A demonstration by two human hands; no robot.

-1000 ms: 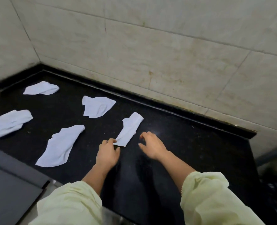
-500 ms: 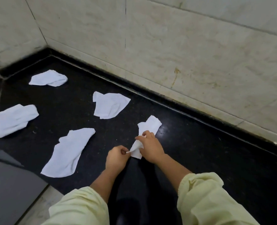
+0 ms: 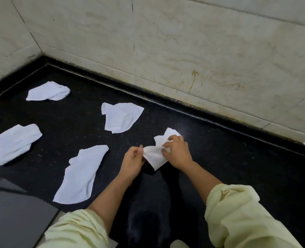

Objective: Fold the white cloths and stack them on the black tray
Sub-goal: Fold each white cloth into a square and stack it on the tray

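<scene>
A small white cloth (image 3: 154,157) is lifted off the black counter between my hands. My left hand (image 3: 132,162) pinches its left corner, and my right hand (image 3: 177,152) grips its upper right part, with the far end bunched behind the fingers. Several other crumpled white cloths lie on the counter: one (image 3: 81,173) just left of my left hand, one (image 3: 120,117) further back, one (image 3: 16,143) at the far left and one (image 3: 48,92) near the corner. A dark flat tray (image 3: 14,215) shows at the lower left.
The black stone counter (image 3: 228,158) ends at a cream tiled wall (image 3: 184,51) behind and to the left. My pale yellow sleeves (image 3: 237,217) fill the bottom of the view.
Both hands closed on the nearest cloth and raised it off the counter; it now spreads wider between them. The camera has moved closer and to the left.
</scene>
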